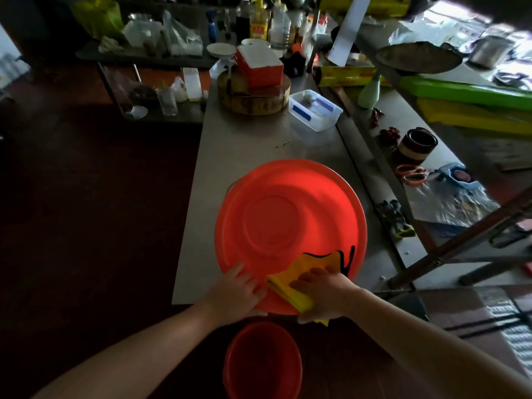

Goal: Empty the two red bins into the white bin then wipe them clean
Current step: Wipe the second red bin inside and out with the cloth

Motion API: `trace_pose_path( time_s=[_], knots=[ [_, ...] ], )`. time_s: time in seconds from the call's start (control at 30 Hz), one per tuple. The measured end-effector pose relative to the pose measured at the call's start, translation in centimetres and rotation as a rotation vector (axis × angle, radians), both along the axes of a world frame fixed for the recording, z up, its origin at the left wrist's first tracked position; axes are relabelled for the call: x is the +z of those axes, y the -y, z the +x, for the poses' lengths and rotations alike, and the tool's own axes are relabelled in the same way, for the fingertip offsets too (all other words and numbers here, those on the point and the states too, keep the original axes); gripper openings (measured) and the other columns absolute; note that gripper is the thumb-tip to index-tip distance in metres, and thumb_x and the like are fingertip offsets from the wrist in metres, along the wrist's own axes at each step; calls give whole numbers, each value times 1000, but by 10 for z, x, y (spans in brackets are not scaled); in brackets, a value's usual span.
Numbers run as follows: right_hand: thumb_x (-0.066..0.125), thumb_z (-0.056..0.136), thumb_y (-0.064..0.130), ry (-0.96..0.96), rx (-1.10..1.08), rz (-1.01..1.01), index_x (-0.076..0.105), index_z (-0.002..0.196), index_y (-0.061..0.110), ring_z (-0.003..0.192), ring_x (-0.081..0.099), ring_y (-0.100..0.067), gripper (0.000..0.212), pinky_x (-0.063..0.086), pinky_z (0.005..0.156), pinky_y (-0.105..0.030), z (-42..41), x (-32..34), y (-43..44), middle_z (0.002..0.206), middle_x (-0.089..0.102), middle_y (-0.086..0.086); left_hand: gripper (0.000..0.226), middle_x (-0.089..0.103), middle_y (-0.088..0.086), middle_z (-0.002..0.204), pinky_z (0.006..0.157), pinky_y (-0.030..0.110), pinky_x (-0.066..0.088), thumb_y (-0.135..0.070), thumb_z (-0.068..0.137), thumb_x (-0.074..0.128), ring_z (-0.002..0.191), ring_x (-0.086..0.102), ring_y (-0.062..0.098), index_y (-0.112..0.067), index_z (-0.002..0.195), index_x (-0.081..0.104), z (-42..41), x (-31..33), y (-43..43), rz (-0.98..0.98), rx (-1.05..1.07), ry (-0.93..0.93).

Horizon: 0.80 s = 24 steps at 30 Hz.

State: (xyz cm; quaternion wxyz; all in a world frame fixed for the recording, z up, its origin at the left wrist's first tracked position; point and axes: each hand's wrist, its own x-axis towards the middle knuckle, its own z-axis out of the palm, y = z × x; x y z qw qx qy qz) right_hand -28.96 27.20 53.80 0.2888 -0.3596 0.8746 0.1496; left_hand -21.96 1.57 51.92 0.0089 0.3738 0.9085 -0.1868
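Steel table (244, 145) in a dim, cluttered kitchen bears 1 large red bin (288, 214). Left hand (239, 292) lies flat on its near rim, fingers straight, slightly apart. Right hand (322, 292), fingers together, presses a yellow cloth (305, 272) onto it. 2nd red bin (262, 361) sits on the floor below.

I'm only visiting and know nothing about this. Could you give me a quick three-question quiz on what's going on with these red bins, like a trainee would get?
1. True or false: both red bins sit on the steel table.
2. What does the right hand press onto the large red bin? A) a sponge B) a yellow cloth C) a brush
3. Fill in: the left hand rests on the large red bin's near ___.
Key: 1 false, the smaller red bin is lower, off the table; 2 B; 3 edge.
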Motion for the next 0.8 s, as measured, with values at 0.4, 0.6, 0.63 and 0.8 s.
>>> trace_pose_path(
  time_s=[0.4, 0.6, 0.63, 0.8],
  knots=[
    [16, 94, 77, 118, -487, -81, -5, 158, 45, 153, -8, -43, 75, -3, 112, -74, -11, -120, 81, 169, -5, -7, 60, 74, 6, 109, 95, 42, 55, -70, 79, 67, 100, 71, 25, -27, 120, 72, 38, -53, 9, 29, -5, -41],
    [23, 100, 67, -80, -449, -184, -3, 156, 49, 151, -5, -47, 65, -1, 113, -73, -30, -174, 82, 168, -2, -13, 59, 73, 10, 119, 98, 41, 54, -65, 75, 76, 112, 70, 27, -26, 120, 75, 63, -81, 12, 13, 112, -2],
    [13, 98, 71, -90, -432, -202, -13, 150, 57, 150, -16, -44, 60, -5, 113, -71, -35, -180, 76, 166, -16, -12, 59, 72, 11, 120, 99, 41, 55, -64, 76, 76, 112, 69, 28, -25, 121, 74, 65, -84, 11, 0, 120, -12],
    [30, 100, 61, -165, -459, -267, 28, 154, 38, 153, -3, -29, 59, -18, 115, -58, -63, -181, 36, 165, 14, -5, 51, 69, 17, 125, 99, 44, 54, -51, 93, 49, 117, 66, 35, -18, 126, 71, 68, -90, 5, -32, 78, -149]
  ],
)
